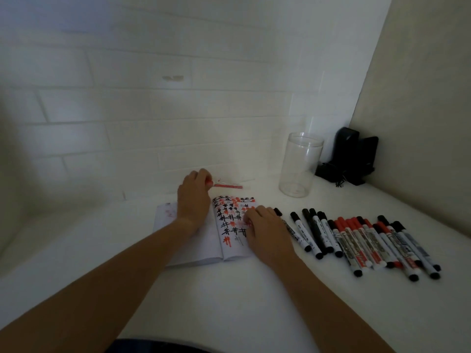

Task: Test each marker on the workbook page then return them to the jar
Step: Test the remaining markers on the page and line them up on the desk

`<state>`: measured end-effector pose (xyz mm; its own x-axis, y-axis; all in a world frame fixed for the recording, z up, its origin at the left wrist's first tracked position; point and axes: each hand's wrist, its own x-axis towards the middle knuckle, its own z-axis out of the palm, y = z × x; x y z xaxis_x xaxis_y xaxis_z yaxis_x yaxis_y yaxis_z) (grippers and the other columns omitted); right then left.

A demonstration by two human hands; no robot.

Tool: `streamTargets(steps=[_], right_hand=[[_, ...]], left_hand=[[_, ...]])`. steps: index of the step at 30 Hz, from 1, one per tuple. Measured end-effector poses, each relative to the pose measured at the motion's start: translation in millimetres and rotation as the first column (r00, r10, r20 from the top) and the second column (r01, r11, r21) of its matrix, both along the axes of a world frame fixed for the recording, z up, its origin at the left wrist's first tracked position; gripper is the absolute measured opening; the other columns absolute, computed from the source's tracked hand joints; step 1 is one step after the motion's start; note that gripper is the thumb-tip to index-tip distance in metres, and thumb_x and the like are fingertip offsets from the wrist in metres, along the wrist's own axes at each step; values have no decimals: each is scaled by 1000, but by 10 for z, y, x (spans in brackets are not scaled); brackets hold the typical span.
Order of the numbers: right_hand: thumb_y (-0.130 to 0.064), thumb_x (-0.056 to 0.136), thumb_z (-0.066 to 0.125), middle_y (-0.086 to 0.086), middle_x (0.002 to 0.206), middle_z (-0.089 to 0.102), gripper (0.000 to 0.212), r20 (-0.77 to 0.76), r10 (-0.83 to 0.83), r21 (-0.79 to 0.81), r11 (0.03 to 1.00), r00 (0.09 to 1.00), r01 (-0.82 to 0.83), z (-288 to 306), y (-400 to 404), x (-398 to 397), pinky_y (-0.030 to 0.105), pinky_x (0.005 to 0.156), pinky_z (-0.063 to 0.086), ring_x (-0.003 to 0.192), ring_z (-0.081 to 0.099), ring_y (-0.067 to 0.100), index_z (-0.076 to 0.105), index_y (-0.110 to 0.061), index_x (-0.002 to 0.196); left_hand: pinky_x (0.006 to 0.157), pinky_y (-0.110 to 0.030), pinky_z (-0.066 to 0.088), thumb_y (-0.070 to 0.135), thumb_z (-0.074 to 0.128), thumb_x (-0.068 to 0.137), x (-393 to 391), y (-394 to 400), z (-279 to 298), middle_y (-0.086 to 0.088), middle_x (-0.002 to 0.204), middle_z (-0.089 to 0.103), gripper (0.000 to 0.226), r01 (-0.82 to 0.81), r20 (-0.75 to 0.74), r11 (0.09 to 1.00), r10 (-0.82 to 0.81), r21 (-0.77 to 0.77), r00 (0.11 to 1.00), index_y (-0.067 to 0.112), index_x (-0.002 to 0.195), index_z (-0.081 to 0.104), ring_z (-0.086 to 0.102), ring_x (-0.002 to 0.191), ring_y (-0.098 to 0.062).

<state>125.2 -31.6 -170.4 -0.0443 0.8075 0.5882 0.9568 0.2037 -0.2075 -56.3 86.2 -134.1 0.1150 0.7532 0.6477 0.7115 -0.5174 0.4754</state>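
Note:
An open workbook [204,240] lies on the white table, its right page covered with black and red test marks. My left hand [193,200] reaches over the book's far edge and grips the near end of a red marker [227,185] lying behind the book. My right hand [268,234] rests on the right page with its fingers bent down. I cannot tell whether the red patch at its fingertips is ink or something it holds. A clear jar [300,165] with nothing in it stands upright at the back right. Several black and red markers [362,240] lie in a row right of the book.
A black device with a cable [350,159] sits in the back right corner beside the jar. A white tiled wall [153,110] runs close behind the book, and a beige side wall [420,123] closes off the right. Bare white table [229,301] stretches in front of the book.

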Motion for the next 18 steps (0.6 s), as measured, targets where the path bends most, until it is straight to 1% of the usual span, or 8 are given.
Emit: streamTargets(steps=[1, 3, 6, 8, 10, 13, 16, 18], right_hand=[[-13, 89, 59, 0, 97, 61, 14, -3, -5, 3, 1000, 1000, 5, 5, -7, -9, 38, 73, 49, 86, 52, 20, 63, -16, 102], [-15, 90, 59, 3, 102, 61, 23, -12, -23, 48, 999, 1000, 24, 45, -30, -48, 37, 77, 51, 90, 52, 21, 60, -12, 113], [-22, 91, 60, 5, 104, 59, 23, 12, -49, 240, 970, 999, 44, 132, -90, -116, 34, 79, 47, 91, 50, 21, 58, -10, 111], [-28, 94, 60, 6, 108, 60, 27, 58, -11, 314, 949, 998, -8, 145, -121, -148, 35, 83, 47, 96, 53, 23, 60, -10, 113], [-31, 96, 56, 5, 106, 64, 26, 119, 55, 304, 948, 991, -89, 110, -120, -161, 33, 81, 51, 95, 58, 23, 64, -11, 111], [-27, 97, 52, -1, 89, 63, 19, 196, 27, 298, 951, 980, -86, 49, -97, -136, 28, 60, 47, 74, 62, 19, 66, -15, 101], [-21, 96, 61, -1, 88, 63, 10, 206, 25, 288, 954, 978, -85, 30, -102, -94, 31, 60, 48, 73, 62, 19, 67, -15, 102], [-29, 99, 54, -1, 87, 64, 20, 184, 28, 292, 953, 982, -81, 34, -112, -88, 31, 61, 48, 74, 61, 18, 68, -15, 99]], left_hand=[[78, -35, 44, 13, 51, 102, -3, -53, -1, 1, 93, 57, 9, 71, 21, 997, -71, 14, 997, 17, 97, 56, 51, 87, -19], [73, -29, 43, 21, 45, 105, -10, -172, -39, 5, 91, 56, 14, 175, -1, 985, -175, 12, 985, 21, 94, 55, 50, 83, -14], [67, -29, 41, 35, 34, 108, -35, -404, -100, 7, 81, 53, 29, 275, -31, 962, -275, 0, 961, 27, 86, 50, 49, 74, -11], [67, -27, 39, 34, 35, 109, -32, -574, -95, 12, 76, 53, 32, 376, -8, 926, -377, -30, 926, 24, 82, 50, 51, 72, -5], [67, -23, 39, 27, 39, 109, -13, -720, -95, 15, 73, 53, 31, 453, 5, 889, -454, -59, 891, 19, 81, 50, 52, 72, -1], [67, -33, 44, 34, 35, 110, -24, -797, -165, 6, 78, 59, 36, 461, 6, 881, -463, -107, 886, 17, 85, 55, 55, 73, -13], [64, -29, 42, 38, 34, 109, -52, -769, -248, 9, 78, 57, 33, 423, -46, 895, -433, -139, 900, 24, 87, 54, 53, 71, -9], [62, -24, 39, 37, 36, 109, -42, -750, -255, 12, 76, 55, 30, 426, -59, 895, -436, -134, 898, 27, 86, 52, 52, 69, -4]])
